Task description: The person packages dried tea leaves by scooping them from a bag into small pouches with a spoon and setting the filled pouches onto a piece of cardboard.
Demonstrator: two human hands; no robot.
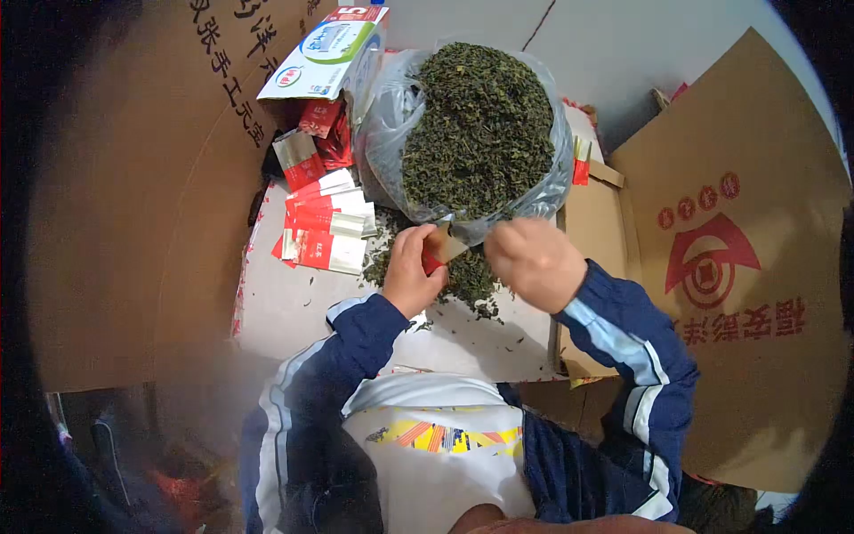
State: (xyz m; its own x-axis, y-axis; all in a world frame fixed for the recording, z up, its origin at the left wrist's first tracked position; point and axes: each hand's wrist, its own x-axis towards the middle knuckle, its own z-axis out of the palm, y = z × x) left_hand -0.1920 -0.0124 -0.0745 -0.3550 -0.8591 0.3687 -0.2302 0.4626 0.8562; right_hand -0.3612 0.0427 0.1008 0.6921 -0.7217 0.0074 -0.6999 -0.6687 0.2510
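My left hand (413,272) pinches a small red and gold tea sachet (432,262), with its top end pointing toward the bag. My right hand (539,267) is curled closed just right of the sachet, slightly blurred; its fingertips are turned away, so what they hold is hidden. Beyond both hands stands a clear plastic bag (377,153), heaped with dark green tea leaves (480,129). Loose tea leaves (471,283) lie scattered under and between the hands. To the left, several red and white sachets (331,253) are fanned out on the white tabletop (294,311).
A white carton (325,53) lies at the back left, with red sachets (320,117) at its mouth. Large cardboard flaps (142,205) rise on the left, and a printed cardboard box (729,249) stands on the right. Another sachet (582,162) sits right of the bag.
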